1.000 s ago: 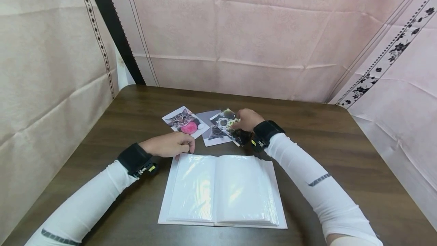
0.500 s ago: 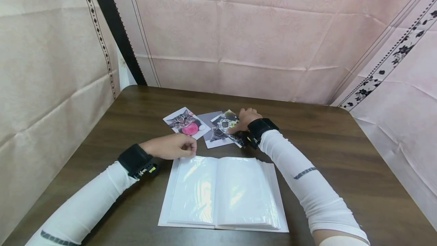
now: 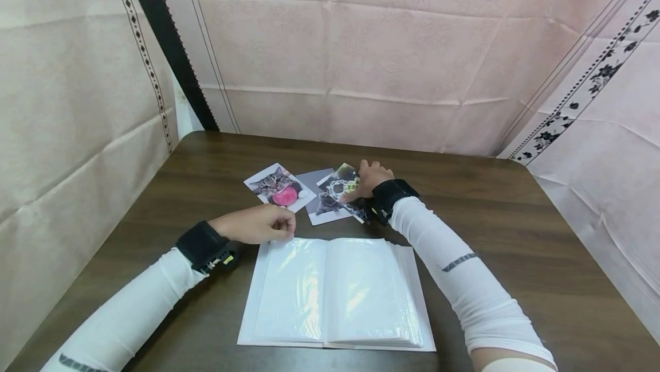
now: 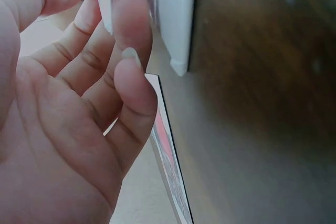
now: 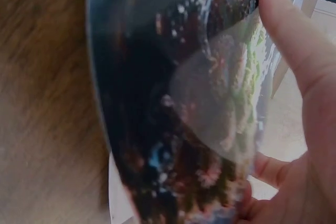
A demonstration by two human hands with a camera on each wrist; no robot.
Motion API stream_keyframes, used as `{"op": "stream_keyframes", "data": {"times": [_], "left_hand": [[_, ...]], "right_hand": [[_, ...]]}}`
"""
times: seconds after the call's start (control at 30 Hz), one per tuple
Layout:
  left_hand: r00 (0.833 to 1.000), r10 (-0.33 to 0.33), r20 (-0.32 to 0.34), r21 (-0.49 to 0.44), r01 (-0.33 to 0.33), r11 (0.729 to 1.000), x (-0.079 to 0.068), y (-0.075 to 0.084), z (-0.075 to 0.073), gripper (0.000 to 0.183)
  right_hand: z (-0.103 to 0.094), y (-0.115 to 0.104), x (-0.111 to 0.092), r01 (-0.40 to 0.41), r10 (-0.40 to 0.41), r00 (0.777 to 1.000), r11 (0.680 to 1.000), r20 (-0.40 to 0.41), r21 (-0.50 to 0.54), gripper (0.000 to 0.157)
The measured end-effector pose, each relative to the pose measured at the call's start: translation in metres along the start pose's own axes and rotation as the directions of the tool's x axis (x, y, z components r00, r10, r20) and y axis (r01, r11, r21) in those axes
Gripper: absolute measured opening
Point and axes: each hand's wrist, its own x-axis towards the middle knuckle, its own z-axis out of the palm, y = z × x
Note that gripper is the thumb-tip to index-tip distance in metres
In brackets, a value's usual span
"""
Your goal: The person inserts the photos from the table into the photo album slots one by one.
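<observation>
A photo album point(image 3: 378, 297) with clear sleeves lies open on the table. My left hand point(image 3: 258, 224) is at its upper left corner; in the left wrist view, its curled fingers point(image 4: 131, 19) hold the edge of a clear sleeve point(image 4: 105, 3). Beyond the album, my right hand point(image 3: 370, 180) grips the right side of a dark photo point(image 3: 341, 184) with a pale wreath-like pattern. In the right wrist view this photo point(image 5: 157, 103) bows, thumb on its face and other fingers at its edge. Beneath it lies a grey photo of a cat point(image 3: 327, 206).
Left of these, a photo of a cat with a pink ball point(image 3: 281, 186) lies close beyond my left hand. All rests on a brown wooden table point(image 3: 515, 246). Pale cloth point(image 3: 392, 62) hangs behind the table and along its sides.
My right hand has shifted slightly, its fingers stretching toward the photo's far edge, and the right forearm has swung left. The left hand's fingers have moved slightly at the album corner.
</observation>
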Motion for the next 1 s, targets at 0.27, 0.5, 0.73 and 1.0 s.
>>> {"op": "stream_keyframes", "data": {"times": [0.27, 0.5, 0.73, 1.0], "left_hand": [[1.000, 0.003, -0.005, -0.003, -0.003, 1.000, -0.001, 0.002, 0.000, 0.007], [1.000, 0.003, -0.007, 0.000, -0.003, 1.000, -0.001, 0.001, 0.000, 0.007], [1.000, -0.001, -0.015, 0.002, 0.001, 1.000, -0.001, 0.000, 0.000, 0.011], [1.000, -0.005, -0.031, 0.021, 0.006, 1.000, -0.002, 0.001, 0.000, 0.022]], "right_hand": [[-0.007, 0.002, -0.009, 0.145, -0.122, 0.982, 0.976, -0.144, 0.163, 0.058], [-0.028, 0.005, -0.022, 0.306, -0.265, 0.944, 0.926, -0.197, 0.220, 0.025], [-0.051, 0.011, -0.035, 0.365, -0.324, 0.928, 0.887, -0.184, 0.282, 0.026], [-0.064, 0.015, -0.054, 0.379, -0.323, 0.925, 0.818, -0.199, 0.432, 0.028]]}}
